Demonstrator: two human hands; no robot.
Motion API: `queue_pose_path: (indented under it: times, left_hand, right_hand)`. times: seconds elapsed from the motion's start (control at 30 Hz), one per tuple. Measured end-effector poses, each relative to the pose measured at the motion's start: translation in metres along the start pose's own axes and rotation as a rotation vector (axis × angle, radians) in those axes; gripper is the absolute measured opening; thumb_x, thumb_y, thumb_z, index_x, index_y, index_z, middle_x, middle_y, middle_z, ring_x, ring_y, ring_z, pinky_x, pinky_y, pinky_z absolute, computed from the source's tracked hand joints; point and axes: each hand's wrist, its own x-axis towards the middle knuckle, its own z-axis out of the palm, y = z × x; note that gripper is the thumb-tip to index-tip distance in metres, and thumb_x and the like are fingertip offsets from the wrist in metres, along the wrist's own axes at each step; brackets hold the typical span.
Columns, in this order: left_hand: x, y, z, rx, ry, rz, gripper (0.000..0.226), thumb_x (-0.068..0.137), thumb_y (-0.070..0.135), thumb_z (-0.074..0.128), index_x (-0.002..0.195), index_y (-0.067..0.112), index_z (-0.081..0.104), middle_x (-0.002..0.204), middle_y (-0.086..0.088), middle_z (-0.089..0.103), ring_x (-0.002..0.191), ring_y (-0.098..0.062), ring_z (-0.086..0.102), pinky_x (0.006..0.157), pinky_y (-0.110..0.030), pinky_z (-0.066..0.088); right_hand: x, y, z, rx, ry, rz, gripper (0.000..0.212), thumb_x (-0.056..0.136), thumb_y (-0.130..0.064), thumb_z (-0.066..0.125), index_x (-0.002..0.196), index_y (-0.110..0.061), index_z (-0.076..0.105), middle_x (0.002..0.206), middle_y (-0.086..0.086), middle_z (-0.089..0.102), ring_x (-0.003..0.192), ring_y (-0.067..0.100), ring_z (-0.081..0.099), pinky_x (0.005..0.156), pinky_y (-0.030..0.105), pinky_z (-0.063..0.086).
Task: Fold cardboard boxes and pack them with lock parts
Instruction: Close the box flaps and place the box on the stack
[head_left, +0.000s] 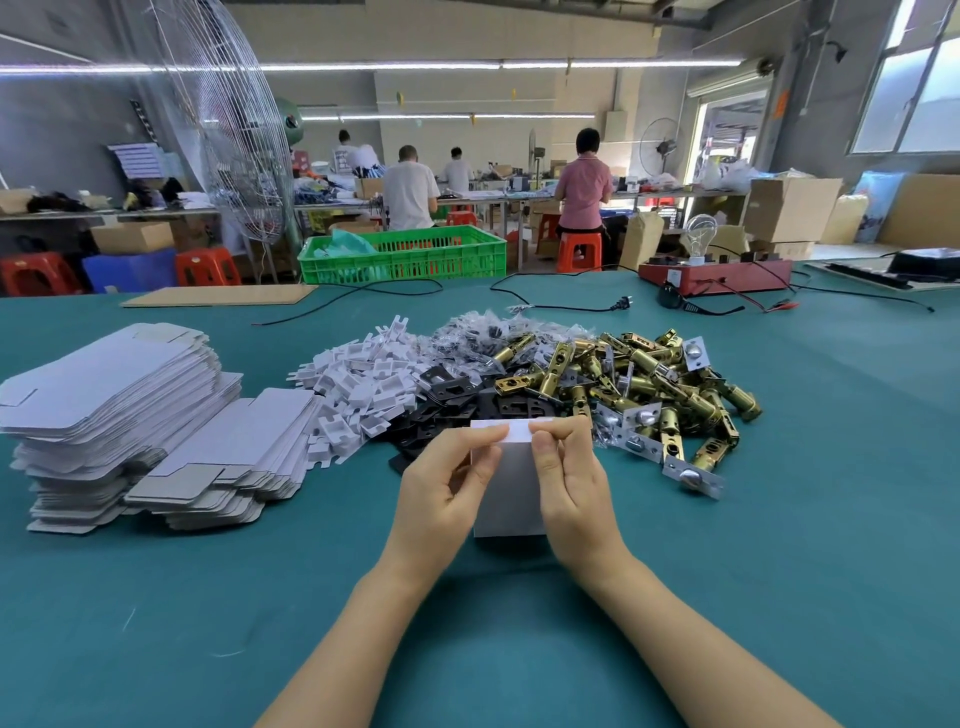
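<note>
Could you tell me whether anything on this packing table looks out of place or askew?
Mostly orderly. The flat box blanks have partly slumped: the nearer stack leans and fans out toward the white plastic inserts. One latch lies apart from the brass pile. Both hands hold the box.

Small grey cardboard box (511, 488) stands upright on the green table, its white top flap (506, 432) folded over. Flat grey box blanks (111, 410) stacked at left (two overlapping piles). Beyond the box, left to right: heap of white plastic inserts (363, 384), black strike plates (457, 405), bagged small parts (478, 332), brass-coloured latch bolts (649, 384).
</note>
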Motion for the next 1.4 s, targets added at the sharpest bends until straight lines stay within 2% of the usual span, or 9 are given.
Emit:
queue_pose_path:
  times: [0.17, 0.3, 0.43, 0.57, 0.67, 0.83, 1.03, 1.3, 1.4]
  left_hand:
    - [-0.008, -0.003, 0.008, -0.019, 0.007, -0.079, 0.030, 0.094, 0.028, 0.056, 0.119, 0.045, 0.054, 0.094, 0.017, 0.064, 0.080, 0.001, 0.058, 0.075, -0.012, 0.043]
    - [-0.008, -0.005, 0.008, -0.115, -0.116, -0.365, 0.067, 0.091, 0.028, 0.064, 0.134, 0.057, 0.021, 0.109, 0.009, 0.066, 0.092, -0.002, 0.067, 0.077, -0.017, 0.052]
    - [-0.007, -0.010, 0.010, -0.067, -0.193, -0.456, 0.057, 0.089, 0.014, 0.071, 0.133, 0.034, 0.041, 0.119, 0.011, 0.063, 0.100, 0.005, 0.063, 0.083, -0.015, 0.050]
    - [-0.007, -0.006, 0.011, -0.217, -0.078, -0.548, 0.041, 0.088, 0.023, 0.072, 0.122, 0.033, 0.052, 0.099, 0.010, 0.073, 0.088, -0.005, 0.070, 0.068, -0.019, 0.053]
    - [-0.002, -0.004, 0.010, -0.252, -0.027, -0.627, 0.041, 0.073, 0.037, 0.069, 0.111, 0.025, 0.063, 0.089, -0.001, 0.075, 0.077, -0.012, 0.070, 0.063, -0.021, 0.051]
    - [0.002, -0.008, 0.007, -0.356, 0.027, -0.669, 0.026, 0.078, 0.024, 0.069, 0.100, 0.010, 0.070, 0.095, -0.009, 0.071, 0.078, -0.017, 0.064, 0.067, -0.029, 0.049]
    - [0.004, -0.001, 0.004, -0.519, -0.081, -0.778, 0.038, 0.100, 0.038, 0.046, 0.110, 0.007, 0.064, 0.074, -0.015, 0.069, 0.053, -0.023, 0.063, 0.046, -0.029, 0.053]
    - [0.009, -0.010, 0.004, -0.530, -0.093, -0.815, 0.050, 0.090, 0.050, 0.051, 0.111, 0.005, 0.061, 0.078, -0.012, 0.073, 0.059, -0.022, 0.067, 0.053, -0.029, 0.057]
    - [0.009, -0.011, 0.005, -0.511, -0.105, -0.817, 0.049, 0.091, 0.047, 0.052, 0.109, 0.003, 0.063, 0.078, -0.011, 0.073, 0.063, -0.022, 0.068, 0.055, -0.028, 0.057]
  right_hand:
    - [-0.002, 0.004, 0.000, -0.030, -0.021, 0.007, 0.008, 0.095, -0.028, 0.046, 0.095, -0.036, 0.045, 0.073, -0.014, 0.051, 0.068, 0.000, 0.052, 0.059, 0.009, 0.038]
    - [-0.003, 0.010, -0.003, -0.057, -0.089, 0.048, 0.017, 0.096, -0.029, 0.051, 0.107, -0.038, 0.043, 0.068, -0.014, 0.043, 0.063, -0.001, 0.048, 0.056, 0.010, 0.035]
    - [0.001, 0.008, -0.005, 0.012, -0.087, 0.175, 0.027, 0.096, -0.028, 0.055, 0.113, -0.047, 0.047, 0.071, -0.003, 0.050, 0.064, 0.005, 0.050, 0.059, 0.018, 0.044]
    - [0.012, 0.003, -0.010, -0.039, -0.034, 0.394, 0.026, 0.094, -0.031, 0.058, 0.118, -0.034, 0.051, 0.115, -0.004, 0.056, 0.099, 0.018, 0.060, 0.084, 0.037, 0.053]
    - [0.022, -0.004, -0.021, -0.328, -0.316, 0.263, 0.065, 0.080, -0.050, 0.070, 0.133, -0.022, 0.044, 0.136, -0.006, 0.036, 0.128, 0.010, 0.035, 0.102, 0.015, 0.027]
    - [0.028, -0.018, -0.029, -0.814, -0.785, -0.016, 0.101, 0.062, -0.067, 0.074, 0.145, -0.035, 0.026, 0.134, 0.007, 0.035, 0.124, 0.023, 0.030, 0.108, 0.037, 0.029]
    - [0.045, -0.024, -0.072, -0.648, -0.719, 0.350, 0.087, 0.062, -0.061, 0.075, 0.136, -0.040, 0.033, 0.115, 0.000, 0.036, 0.105, 0.021, 0.040, 0.075, 0.030, 0.038]
    - [0.041, 0.004, -0.199, -0.908, -0.201, 0.740, 0.113, 0.029, -0.070, 0.062, 0.134, -0.036, 0.036, 0.106, 0.003, 0.033, 0.112, 0.029, 0.036, 0.083, 0.037, 0.038]
    - [0.029, 0.020, -0.212, -0.920, -0.146, 0.866, 0.103, 0.041, -0.063, 0.069, 0.135, -0.033, 0.037, 0.111, 0.008, 0.035, 0.112, 0.031, 0.035, 0.087, 0.038, 0.037]
